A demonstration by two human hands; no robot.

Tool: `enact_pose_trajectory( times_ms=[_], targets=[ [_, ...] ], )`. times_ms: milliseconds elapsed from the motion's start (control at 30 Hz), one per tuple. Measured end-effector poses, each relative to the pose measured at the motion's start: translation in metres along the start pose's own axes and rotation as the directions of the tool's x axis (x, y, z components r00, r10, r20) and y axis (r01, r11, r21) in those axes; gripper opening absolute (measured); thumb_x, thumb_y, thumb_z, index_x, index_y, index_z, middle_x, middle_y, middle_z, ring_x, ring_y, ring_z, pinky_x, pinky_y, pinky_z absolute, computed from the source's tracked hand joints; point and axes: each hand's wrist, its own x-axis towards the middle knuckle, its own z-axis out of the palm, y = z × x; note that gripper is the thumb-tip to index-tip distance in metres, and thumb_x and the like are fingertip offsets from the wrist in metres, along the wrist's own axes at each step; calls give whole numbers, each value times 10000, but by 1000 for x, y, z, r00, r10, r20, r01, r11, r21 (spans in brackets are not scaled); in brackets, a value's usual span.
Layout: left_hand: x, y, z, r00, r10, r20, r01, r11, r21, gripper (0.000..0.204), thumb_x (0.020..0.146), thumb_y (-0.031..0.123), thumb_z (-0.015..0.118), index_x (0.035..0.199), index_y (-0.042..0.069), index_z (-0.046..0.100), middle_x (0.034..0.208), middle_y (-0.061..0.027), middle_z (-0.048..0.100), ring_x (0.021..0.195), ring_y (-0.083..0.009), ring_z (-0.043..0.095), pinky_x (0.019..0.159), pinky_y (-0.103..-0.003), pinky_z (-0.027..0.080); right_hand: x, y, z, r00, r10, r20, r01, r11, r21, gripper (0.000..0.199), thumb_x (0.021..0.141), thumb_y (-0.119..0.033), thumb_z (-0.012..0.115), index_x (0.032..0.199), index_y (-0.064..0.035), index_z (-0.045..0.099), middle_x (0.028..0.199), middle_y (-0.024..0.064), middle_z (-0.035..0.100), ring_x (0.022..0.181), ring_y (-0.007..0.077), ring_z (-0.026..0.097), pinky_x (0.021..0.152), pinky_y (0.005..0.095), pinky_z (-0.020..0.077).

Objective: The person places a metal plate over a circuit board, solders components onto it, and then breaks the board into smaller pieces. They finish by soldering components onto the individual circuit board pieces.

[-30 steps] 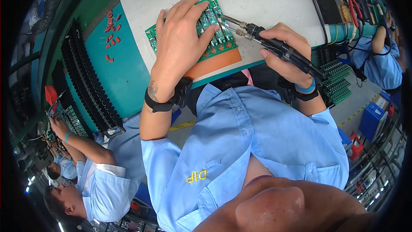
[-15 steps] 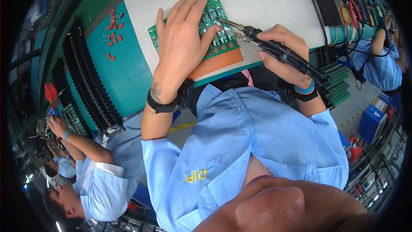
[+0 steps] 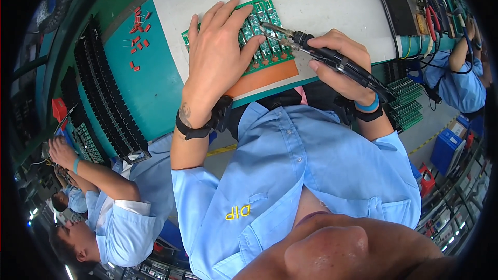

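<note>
Since the earlier frame, left hand (image 3: 220, 54) sits a little further left on the green circuit board (image 3: 262, 33), fingers more spread; soldering iron (image 3: 321, 54) angle roughly unchanged. Left hand lies flat and open, palm down, pressing the board, grasping nothing; black wrist strap (image 3: 199, 124) on that wrist. Right hand (image 3: 340, 70) is closed around the black iron handle, pen-style; metal tip rests on the board's component rows just beside the left fingertips. Board lies on an orange mat (image 3: 267, 75) at the near edge of the white bench top (image 3: 332, 10); red components (image 3: 137, 33) scattered on teal surface to the left, well apart.
</note>
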Motion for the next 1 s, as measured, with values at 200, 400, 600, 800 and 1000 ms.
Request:
enact_pose_trajectory(
  times_ms=[200,400,600,800,1000],
  targets=[
    [0,0,0,1000,7,-9,-7,1000,-13,538,864,323,805,1335,104,665,1461,-127,586,1394,-367,489,1179,-640,282,0,0,1,1000,10,-1,-10,1000,12,382,745,43,760,1119,63,684,942,164,704,799,233,647,720,324,505],
    [0,0,2,1000,4,-14,-4,1000,-8,537,862,324,807,1333,106,668,1462,-129,583,1397,-363,485,1176,-639,287,0,1,1,1000,6,-9,-6,1000,16,387,738,47,756,1118,64,683,936,164,702,790,231,648,710,322,505],
    [0,0,1,1000,2,-17,-2,1000,-5,541,856,322,811,1334,112,669,1457,-134,584,1400,-362,478,1174,-637,289,-2,-3,-3,1000,-4,-5,4,1000,10,387,739,52,753,1119,62,682,926,162,700,791,230,648,709,320,505],
    [0,0,0,999,10,-33,-9,1000,14,543,852,314,813,1336,116,668,1456,-144,580,1399,-371,475,1175,-636,288,-2,-7,-1,999,-24,-25,24,999,26,384,746,53,750,1124,60,681,911,161,694,791,230,646,711,320,503],
    [-5,-5,-6,999,-10,-49,10,1000,-10,540,855,311,812,1335,111,665,1464,-144,571,1402,-375,468,1176,-635,287,4,-6,5,1000,-14,-3,14,999,41,374,757,46,750,1125,58,685,900,158,692,794,230,646,713,319,501]
  ],
)
